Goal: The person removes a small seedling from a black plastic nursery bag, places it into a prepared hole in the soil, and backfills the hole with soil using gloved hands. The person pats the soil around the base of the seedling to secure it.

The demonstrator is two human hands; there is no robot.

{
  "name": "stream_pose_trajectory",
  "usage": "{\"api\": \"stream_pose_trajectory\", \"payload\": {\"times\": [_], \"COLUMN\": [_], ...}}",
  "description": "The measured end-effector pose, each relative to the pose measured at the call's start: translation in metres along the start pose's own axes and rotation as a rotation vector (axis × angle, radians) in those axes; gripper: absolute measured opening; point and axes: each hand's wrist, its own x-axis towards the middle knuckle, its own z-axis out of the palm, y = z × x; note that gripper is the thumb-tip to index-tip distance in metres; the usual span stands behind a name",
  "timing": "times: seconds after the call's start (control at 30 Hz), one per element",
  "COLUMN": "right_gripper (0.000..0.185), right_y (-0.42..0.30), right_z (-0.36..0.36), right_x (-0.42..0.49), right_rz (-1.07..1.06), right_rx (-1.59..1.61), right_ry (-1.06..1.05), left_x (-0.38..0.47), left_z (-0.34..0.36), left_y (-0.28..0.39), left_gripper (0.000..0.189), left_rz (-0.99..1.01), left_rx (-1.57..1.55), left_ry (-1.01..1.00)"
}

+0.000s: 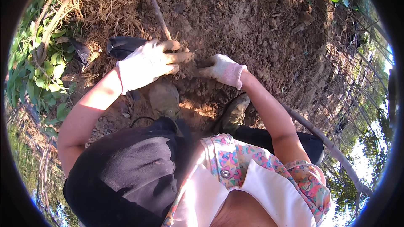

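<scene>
A woody stem (157, 11) slants down from the top of the view to a small clump of soil and roots (187, 64). My left hand (151, 61), in a white glove with soiled fingers, grips the plant at the stem's base, where the clump begins. Across from it, my right hand (217, 67) wears a white glove with a pink cuff. Its fingertips reach down to the loose brown soil (252, 37) beside the clump. Whether they hold anything is hidden.
Bundled plants with bare fibrous roots (110, 3) and green leaves (47, 72) lie at the left. A black plastic piece (124, 45) is behind my left hand. My shoes (235, 112) stand on the soil. A long branch (331, 146) and thin twigs (356, 101) are at the right.
</scene>
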Motion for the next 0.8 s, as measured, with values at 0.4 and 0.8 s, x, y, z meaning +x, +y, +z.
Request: {"api": "stream_pose_trajectory", "payload": {"times": [0.4, 0.8], "right_gripper": [0.027, 0.016], "right_y": [0.008, -0.045], "right_z": [0.028, 0.001], "right_x": [-0.007, -0.030], "right_rz": [-0.213, -0.282], "right_rx": [1.044, 0.878], "right_ry": [0.102, 0.402], "left_x": [0.003, 0.008], "left_z": [-0.004, -0.017], "left_y": [-0.002, 0.000], "left_gripper": [0.025, 0.019], "left_rz": [-0.027, -0.138], "left_rx": [0.113, 0.012], "left_ry": [0.045, 0.094]}}
